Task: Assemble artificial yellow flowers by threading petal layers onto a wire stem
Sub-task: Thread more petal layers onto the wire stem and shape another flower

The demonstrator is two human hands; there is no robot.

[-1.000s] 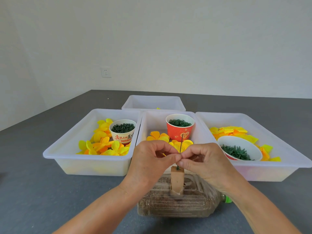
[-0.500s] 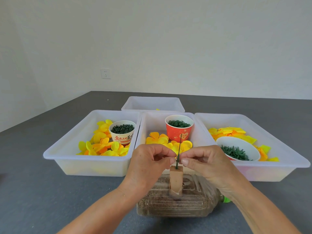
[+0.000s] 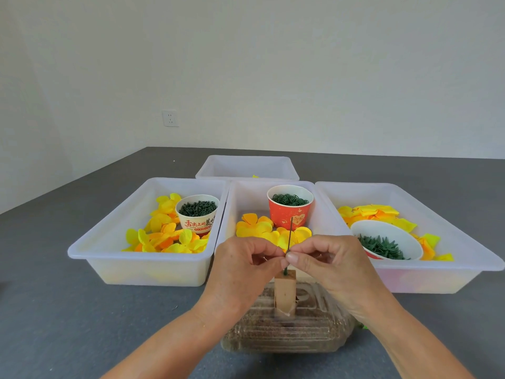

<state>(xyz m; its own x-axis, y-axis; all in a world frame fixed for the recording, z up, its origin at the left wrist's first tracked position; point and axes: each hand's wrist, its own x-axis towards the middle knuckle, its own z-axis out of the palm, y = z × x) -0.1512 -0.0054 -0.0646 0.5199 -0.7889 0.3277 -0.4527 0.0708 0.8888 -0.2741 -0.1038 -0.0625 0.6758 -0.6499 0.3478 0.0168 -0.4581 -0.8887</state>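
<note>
Left hand (image 3: 240,272): fingertips pinching wire stem (image 3: 289,236).
Right hand (image 3: 330,265): pinching the same stem.
White cup (image 3: 198,217): red Chinese lettering, partly legible "舌尖上的美".

My desk (image 3: 82,310) is a dark grey, matte surface that runs back to a pale wall. Four white plastic bins sit directly on it. The left bin (image 3: 109,255), the middle bin (image 3: 232,203) and the right bin (image 3: 464,258) stand in a row, their rims touching or nearly so. The back bin (image 3: 246,166) sits just behind the middle one. Nearest to me, in front of the middle bin, a clear ribbed plastic bottle (image 3: 287,335) lies on its side on the desk, filled with something brownish, with a bit of green showing at its right end.
</note>
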